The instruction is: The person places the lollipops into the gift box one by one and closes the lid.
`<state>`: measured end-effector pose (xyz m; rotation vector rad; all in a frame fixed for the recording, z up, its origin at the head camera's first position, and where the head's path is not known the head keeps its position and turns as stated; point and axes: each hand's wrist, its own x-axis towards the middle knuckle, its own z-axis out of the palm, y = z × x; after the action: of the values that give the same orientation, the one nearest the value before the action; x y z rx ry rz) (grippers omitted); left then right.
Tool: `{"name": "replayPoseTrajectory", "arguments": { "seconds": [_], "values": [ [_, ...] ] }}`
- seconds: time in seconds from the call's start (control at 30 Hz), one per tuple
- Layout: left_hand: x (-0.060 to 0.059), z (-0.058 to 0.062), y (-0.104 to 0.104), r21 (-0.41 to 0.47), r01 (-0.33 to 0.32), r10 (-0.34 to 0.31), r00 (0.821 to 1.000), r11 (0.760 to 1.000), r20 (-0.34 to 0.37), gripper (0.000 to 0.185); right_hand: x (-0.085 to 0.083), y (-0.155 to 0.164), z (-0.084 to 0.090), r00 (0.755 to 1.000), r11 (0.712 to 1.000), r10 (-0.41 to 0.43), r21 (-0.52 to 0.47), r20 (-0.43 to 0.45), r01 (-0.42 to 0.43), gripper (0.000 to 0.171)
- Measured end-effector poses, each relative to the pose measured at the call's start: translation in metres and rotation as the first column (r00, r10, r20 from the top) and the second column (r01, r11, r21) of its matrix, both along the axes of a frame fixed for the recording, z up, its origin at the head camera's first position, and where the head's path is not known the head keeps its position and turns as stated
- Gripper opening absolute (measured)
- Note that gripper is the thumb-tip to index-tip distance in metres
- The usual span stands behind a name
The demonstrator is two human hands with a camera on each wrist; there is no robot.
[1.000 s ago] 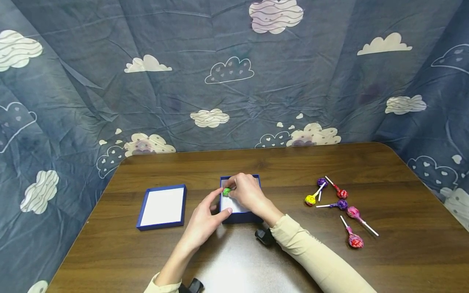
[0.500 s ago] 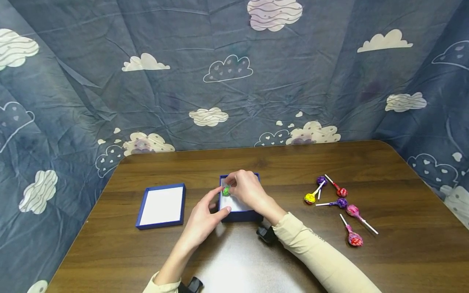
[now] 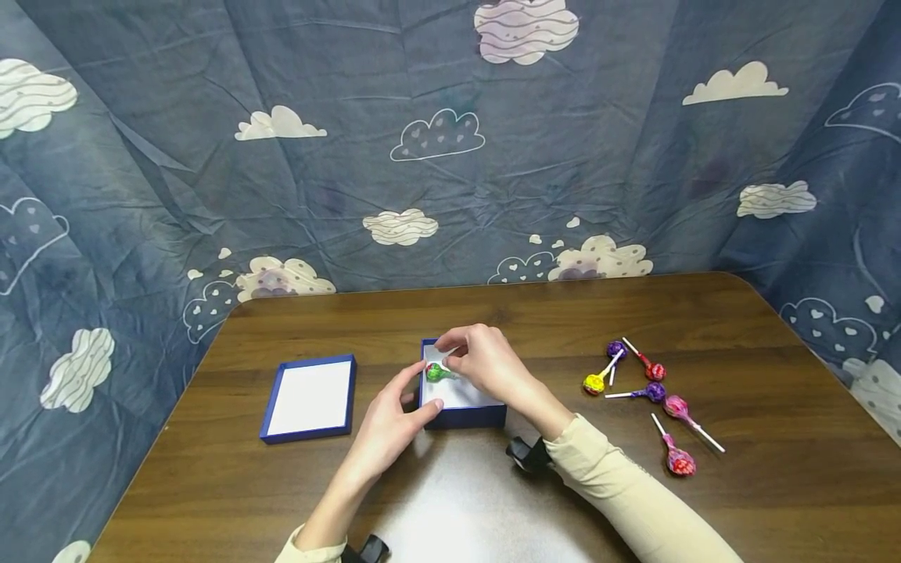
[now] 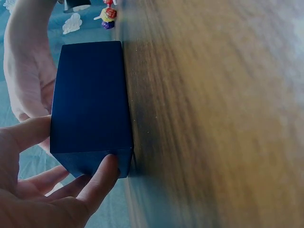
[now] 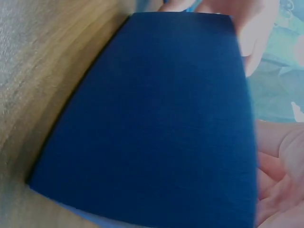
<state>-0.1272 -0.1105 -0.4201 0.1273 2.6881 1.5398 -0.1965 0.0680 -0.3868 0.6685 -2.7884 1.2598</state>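
Observation:
A green lollipop (image 3: 435,372) lies near the left wall inside the open blue box (image 3: 464,417), its stick pointing right. My right hand (image 3: 489,363) hovers over the box, thumb and index finger apart, just beyond the lollipop and not around it. At the near left corner, my left hand (image 3: 387,426) holds the box, thumb on the front rim and fingers against the left side. The left wrist view shows these fingers touching the box's wall (image 4: 90,95). In the right wrist view the blue wall (image 5: 156,118) hides the fingertips' work.
The blue lid (image 3: 313,397) with a white inside lies left of the box. Several lollipops are scattered at the right, among them a yellow one (image 3: 594,383), a red one (image 3: 655,371) and a pink one (image 3: 677,407). A cloud-print curtain (image 3: 317,180) hangs behind the table.
The right hand has let go of the green lollipop and drawn back slightly to the right, showing more of it. The left hand has stayed on the box.

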Motion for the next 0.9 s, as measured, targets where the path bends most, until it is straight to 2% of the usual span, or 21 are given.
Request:
{"name": "replayPoseTrajectory", "arguments": {
  "seconds": [0.23, 0.67, 0.9],
  "values": [
    [0.0, 0.001, 0.0, -0.003, -0.005, 0.005, 1.0, 1.0, 0.001, 0.064, 0.006, 0.006, 0.01, 0.999, 0.998, 0.035, -0.054, -0.006, -0.036, 0.023],
    [-0.001, -0.001, 0.002, -0.003, 0.004, -0.004, 1.0, 1.0, 0.006, 0.064, 0.023, 0.036, 0.018, 0.992, 0.999, 0.025, -0.031, -0.125, -0.029, 0.017],
    [-0.001, 0.0, 0.0, -0.014, 0.005, -0.005, 1.0, 1.0, 0.005, 0.064, 0.03, 0.053, 0.023, 0.995, 1.0, 0.015, -0.021, -0.101, -0.017, 0.017]
  ]
}}
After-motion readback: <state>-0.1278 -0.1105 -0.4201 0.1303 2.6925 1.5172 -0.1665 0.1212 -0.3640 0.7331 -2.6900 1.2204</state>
